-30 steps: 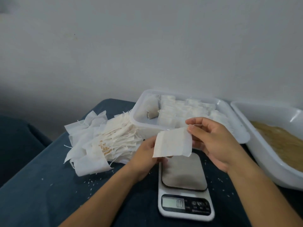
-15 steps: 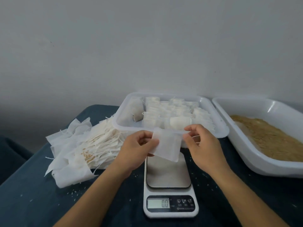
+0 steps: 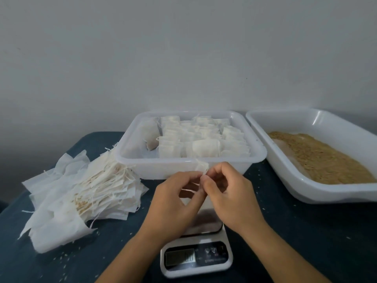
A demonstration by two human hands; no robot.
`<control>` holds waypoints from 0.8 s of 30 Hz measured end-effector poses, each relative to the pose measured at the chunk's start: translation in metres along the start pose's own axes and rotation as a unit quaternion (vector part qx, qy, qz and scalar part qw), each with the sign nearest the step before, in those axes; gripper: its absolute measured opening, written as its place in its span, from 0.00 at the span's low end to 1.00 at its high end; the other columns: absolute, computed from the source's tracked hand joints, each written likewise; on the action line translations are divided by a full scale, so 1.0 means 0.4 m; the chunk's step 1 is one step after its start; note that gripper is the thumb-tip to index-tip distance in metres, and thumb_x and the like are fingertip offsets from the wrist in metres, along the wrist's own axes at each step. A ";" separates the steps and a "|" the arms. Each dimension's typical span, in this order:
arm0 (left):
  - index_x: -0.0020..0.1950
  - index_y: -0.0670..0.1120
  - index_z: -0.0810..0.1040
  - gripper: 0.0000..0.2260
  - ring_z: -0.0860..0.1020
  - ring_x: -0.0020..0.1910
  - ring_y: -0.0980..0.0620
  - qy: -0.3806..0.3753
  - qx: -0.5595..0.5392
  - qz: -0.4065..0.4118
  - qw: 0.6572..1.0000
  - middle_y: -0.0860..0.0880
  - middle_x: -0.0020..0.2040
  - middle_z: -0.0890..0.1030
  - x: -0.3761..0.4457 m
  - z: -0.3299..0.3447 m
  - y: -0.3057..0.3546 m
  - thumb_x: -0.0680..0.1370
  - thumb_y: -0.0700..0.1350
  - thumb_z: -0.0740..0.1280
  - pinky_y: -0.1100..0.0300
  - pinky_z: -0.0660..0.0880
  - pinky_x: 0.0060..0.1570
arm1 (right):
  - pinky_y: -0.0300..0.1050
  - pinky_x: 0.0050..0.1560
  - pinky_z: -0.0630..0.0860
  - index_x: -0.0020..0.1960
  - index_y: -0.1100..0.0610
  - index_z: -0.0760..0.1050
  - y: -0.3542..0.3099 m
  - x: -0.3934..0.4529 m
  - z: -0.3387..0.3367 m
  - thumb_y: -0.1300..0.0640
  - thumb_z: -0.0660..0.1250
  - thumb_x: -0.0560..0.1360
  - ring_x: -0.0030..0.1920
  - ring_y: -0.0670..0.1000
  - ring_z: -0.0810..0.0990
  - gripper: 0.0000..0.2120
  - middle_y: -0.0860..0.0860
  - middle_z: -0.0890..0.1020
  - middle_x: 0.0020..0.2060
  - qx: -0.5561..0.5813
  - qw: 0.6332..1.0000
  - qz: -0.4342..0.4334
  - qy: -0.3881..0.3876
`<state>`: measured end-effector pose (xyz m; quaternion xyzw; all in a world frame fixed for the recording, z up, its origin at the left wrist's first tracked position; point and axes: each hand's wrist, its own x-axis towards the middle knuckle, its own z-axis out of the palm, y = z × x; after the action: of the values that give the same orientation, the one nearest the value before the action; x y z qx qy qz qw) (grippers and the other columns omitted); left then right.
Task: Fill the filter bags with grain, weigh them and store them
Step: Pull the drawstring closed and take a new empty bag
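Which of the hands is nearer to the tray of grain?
The right hand; the grain tray lies just to its right. The left hand is farther away, beyond the right hand.

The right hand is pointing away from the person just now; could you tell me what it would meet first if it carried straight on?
Probably the near wall of the tub of filled bags, just beyond the right hand and the bag it pinches. Depth is uncertain.

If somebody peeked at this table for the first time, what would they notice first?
Probably the two hands in the middle: the left hand and right hand pinch a small filter bag above the scale. Behind them sits a tray packed with filled bags, and at the right a tub of golden grain.
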<state>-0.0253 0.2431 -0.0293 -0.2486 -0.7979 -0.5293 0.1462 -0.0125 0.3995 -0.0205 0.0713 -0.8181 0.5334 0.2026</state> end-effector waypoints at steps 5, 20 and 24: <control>0.54 0.56 0.85 0.07 0.84 0.47 0.56 0.013 -0.030 -0.052 0.998 0.58 0.44 0.85 0.000 -0.001 -0.011 0.81 0.43 0.71 0.67 0.78 0.47 | 0.32 0.42 0.76 0.44 0.51 0.79 0.008 0.003 0.001 0.56 0.71 0.79 0.41 0.42 0.83 0.05 0.41 0.84 0.39 0.007 0.999 0.029 -0.011; 0.49 0.61 0.74 0.15 0.81 0.42 0.60 0.159 0.104 -0.043 0.981 0.63 0.45 0.81 0.003 0.007 -0.043 0.74 0.43 0.73 0.74 0.73 0.41 | 0.38 0.35 0.75 0.46 0.51 0.75 0.013 0.005 -0.017 0.55 0.74 0.74 0.34 0.46 0.77 0.08 0.41 0.79 0.42 -0.175 0.981 -0.088 0.006; 0.50 0.62 0.72 0.16 0.81 0.42 0.61 0.149 0.117 -0.037 0.981 0.63 0.45 0.80 0.001 -0.001 -0.050 0.74 0.45 0.74 0.74 0.73 0.41 | 0.38 0.30 0.75 0.49 0.54 0.77 0.009 -0.001 -0.018 0.59 0.72 0.75 0.28 0.42 0.71 0.05 0.44 0.82 0.50 -0.200 0.933 -0.295 -0.044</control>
<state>-0.0364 0.2365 -0.0442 -0.1185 -0.8325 -0.4680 0.2718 -0.0115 0.4075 -0.0212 0.2908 -0.8579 0.2715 0.3251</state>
